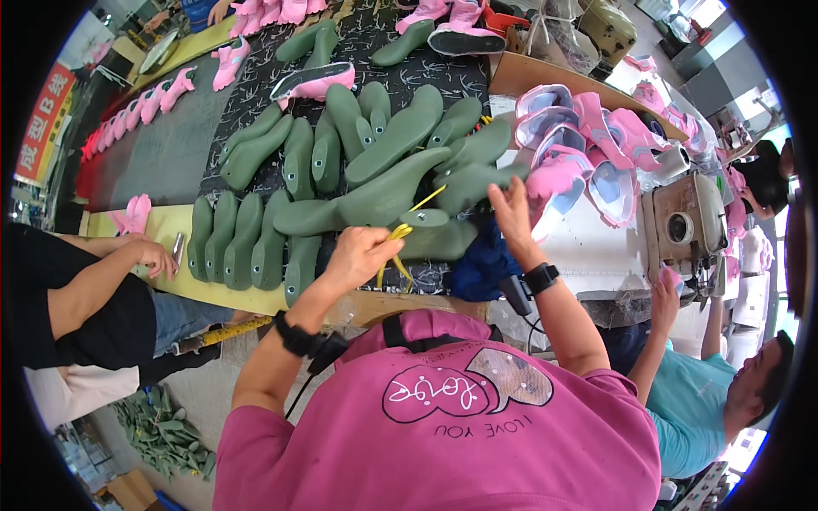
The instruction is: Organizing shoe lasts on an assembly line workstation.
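Observation:
My left hand (362, 255) is closed around a small bundle of thin yellow strips (399, 234). Their loose ends hang below the fingers, and one strip points up toward the lasts. My right hand (513, 213) has its fingers apart and appears to hold nothing. It is beside a green shoe last (477, 183) and just left of a pink shoe upper (558, 175). In front of both hands lies a large green last (392, 194) on its side, toe pointing left. Blue cloth (479, 268) lies below my right hand.
More green lasts (247, 234) stand in a row at left. Pink uppers (613, 183) pile up on the white table at right, next to a machine (688, 220). Co-workers sit close on both sides: a dark sleeve (94, 272) left, a teal shirt (694, 409) right.

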Tool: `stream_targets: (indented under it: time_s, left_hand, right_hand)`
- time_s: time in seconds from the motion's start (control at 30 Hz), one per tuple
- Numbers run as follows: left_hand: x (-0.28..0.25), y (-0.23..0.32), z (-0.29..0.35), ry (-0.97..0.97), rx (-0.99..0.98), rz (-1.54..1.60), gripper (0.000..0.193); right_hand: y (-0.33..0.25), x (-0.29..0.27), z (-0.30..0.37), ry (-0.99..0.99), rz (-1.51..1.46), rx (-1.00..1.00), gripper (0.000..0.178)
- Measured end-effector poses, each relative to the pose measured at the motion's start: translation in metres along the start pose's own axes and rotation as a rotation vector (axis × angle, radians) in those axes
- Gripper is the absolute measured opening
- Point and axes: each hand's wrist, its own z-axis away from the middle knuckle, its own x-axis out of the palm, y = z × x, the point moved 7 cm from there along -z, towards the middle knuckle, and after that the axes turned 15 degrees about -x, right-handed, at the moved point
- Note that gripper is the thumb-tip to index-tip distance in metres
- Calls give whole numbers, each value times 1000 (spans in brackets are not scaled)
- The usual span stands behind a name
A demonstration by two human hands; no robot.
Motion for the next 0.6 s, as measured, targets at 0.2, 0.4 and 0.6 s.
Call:
stream_targets:
  time_s: [0.2, 0.4, 0.6]
  left_hand:
    - [-18, -46, 20, -46, 116, -141, 29]
    - [3, -114, 5, 10, -114, 21, 29]
    - [53, -135, -21, -8, -179, -124, 26]
  right_hand:
    - [-36, 82, 35, -247, 404, -29, 71]
    - [-43, 89, -1, -812, 391, 27, 57]
    - [43, -35, -125, -428, 632, -427, 32]
